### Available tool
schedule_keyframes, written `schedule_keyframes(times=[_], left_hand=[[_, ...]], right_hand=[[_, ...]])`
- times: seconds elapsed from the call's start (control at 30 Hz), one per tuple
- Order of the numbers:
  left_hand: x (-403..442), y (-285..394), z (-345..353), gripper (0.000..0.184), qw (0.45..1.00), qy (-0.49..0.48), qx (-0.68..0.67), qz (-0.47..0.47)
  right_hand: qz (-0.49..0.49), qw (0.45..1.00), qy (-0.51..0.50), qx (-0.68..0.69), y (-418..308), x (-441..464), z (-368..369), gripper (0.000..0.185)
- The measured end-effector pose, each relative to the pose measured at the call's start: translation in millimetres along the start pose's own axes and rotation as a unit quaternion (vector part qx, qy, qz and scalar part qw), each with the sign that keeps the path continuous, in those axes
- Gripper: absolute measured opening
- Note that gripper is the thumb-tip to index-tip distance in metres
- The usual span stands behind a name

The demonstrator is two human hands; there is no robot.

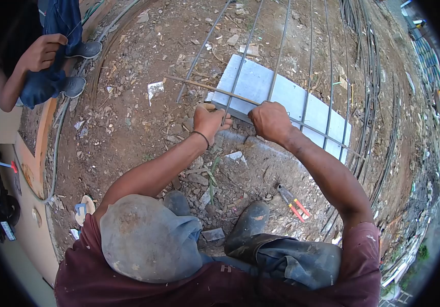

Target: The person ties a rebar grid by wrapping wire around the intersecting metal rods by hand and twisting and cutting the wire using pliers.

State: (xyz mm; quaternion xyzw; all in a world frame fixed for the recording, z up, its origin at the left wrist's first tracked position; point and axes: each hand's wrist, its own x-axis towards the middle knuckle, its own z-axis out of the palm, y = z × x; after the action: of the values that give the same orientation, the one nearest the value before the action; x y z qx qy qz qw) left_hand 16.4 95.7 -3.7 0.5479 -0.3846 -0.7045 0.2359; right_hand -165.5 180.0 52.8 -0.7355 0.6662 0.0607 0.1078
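Several long steel rods (280, 46) run over a pale slab (289, 94), cut off above. Our right hand (272, 122) clasps the crossbar (239, 97) crossing them, fingertips hidden; whether our left hand (209, 123) grips a rod end, we cannot tell.

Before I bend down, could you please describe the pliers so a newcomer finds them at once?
Find the large pale board under the crossed metal rods. From its near edge, come back toward the person's right boot; the pliers lie just right of its toe. Their bright red handles stand out from the dull rubble around them.
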Motion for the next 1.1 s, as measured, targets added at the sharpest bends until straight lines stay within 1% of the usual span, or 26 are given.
schedule_keyframes(times=[0.03,0.07,0.1,0.13,0.2,0.33,0.4,0.43,0.5,0.53,0.6,0.63,0.7,0.73,0.77,0.8,0.83,0.87,0.9,0.97,1.0,1.1], left_hand=[[3.3,-3.0,-1.1,0.018,1.0,0.0,0.001,-0.002],[8.6,-4.1,-3.3,0.019,0.999,-0.02,-0.019,-0.036],[8.3,-1.7,-4.6,0.02,0.996,-0.039,-0.039,-0.07],[7.2,0.5,-5.7,0.02,0.996,-0.039,-0.037,-0.07],[6.8,4.8,-9.0,0.022,0.995,-0.073,0.031,-0.054],[31.1,3.8,-12.3,0.022,0.995,-0.055,0.006,-0.079],[42.0,3.9,-15.1,0.019,0.978,-0.034,-0.118,-0.166],[40.4,3.2,-14.4,0.019,0.979,-0.034,-0.117,-0.166],[35.0,-1.6,-9.9,0.017,0.992,0.032,-0.087,-0.085],[33.6,-3.0,-7.4,0.017,0.992,0.032,-0.086,-0.086],[35.9,-8.1,-3.5,0.015,0.993,0.076,-0.008,0.092],[38.8,-12.3,-4.4,0.015,0.993,0.075,-0.006,0.092],[43.4,-16.4,-6.1,0.019,0.963,0.1,0.119,0.218],[44.8,-16.8,-7.7,0.019,0.963,0.1,0.119,0.219],[45.6,-17.9,-9.8,0.02,0.955,0.099,0.148,0.238],[46.2,-16.2,-10.2,0.021,0.945,0.097,0.177,0.257],[46.7,-15.2,-9.9,0.021,0.945,0.098,0.177,0.257],[46.9,-14.8,-9.5,0.021,0.94,0.086,0.168,0.283],[45.3,-10.9,-8.3,0.021,0.935,0.073,0.159,0.309],[44.1,-1.6,-7.0,0.021,0.932,0.061,0.167,0.316],[44.3,2.3,-6.9,0.02,0.929,0.049,0.174,0.324],[45.9,13.6,-8.6,0.018,0.926,0.017,0.214,0.311]], right_hand=[[0.002,0.999,0.032,0.003,-2.7,7.1,4.3,0.017],[0.004,0.998,0.064,0.007,-4.6,13.7,7.9,0.017],[0.005,0.998,0.063,0.009,-7.6,19.1,9.2,0.017],[0.004,0.998,0.064,-0.007,-10.6,24.8,10.0,0.017],[0.002,0.998,0.065,-0.021,-15.0,33.5,11.0,0.017],[0.021,0.997,0.064,-0.028,-19.6,40.7,11.9,0.016],[0.026,0.997,0.062,-0.027,-18.9,41.7,10.8,0.016],[0.018,0.998,0.063,-0.022,-18.7,40.8,11.0,0.016],[0.011,0.998,0.063,-0.017,-18.3,40.2,11.8,0.016],[0.007,0.998,0.068,-0.013,-18.2,40.2,12.5,0.016],[0.004,0.997,0.074,-0.009,-16.9,40.7,11.3,0.017],[-0.011,0.997,0.065,-0.033,-16.4,41.1,9.7,0.018],[-0.026,0.996,0.059,-0.057,-14.9,41.3,4.1,0.019],[-0.026,0.997,0.033,-0.064,-13.6,40.5,0.4,0.02],[-0.026,0.997,0.007,-0.071,-13.0,40.1,-2.9,0.021],[-0.026,0.997,0.008,-0.072,-12.1,41.3,-5.5,0.021],[-0.017,0.998,0.0,-0.056,-12.3,42.3,-7.4,0.021],[-0.007,0.999,-0.009,-0.039,-13.1,43.0,-7.9,0.02],[-0.006,0.999,-0.009,-0.037,-13.3,44.2,-6.7,0.02],[-0.005,1.0,0.024,-0.006,-14.8,45.7,-2.6,0.019],[-0.004,1.0,0.024,-0.004,-16.6,46.6,-0.1,0.019],[0.009,0.999,0.041,0.006,-21.2,53.7,5.9,0.018]])
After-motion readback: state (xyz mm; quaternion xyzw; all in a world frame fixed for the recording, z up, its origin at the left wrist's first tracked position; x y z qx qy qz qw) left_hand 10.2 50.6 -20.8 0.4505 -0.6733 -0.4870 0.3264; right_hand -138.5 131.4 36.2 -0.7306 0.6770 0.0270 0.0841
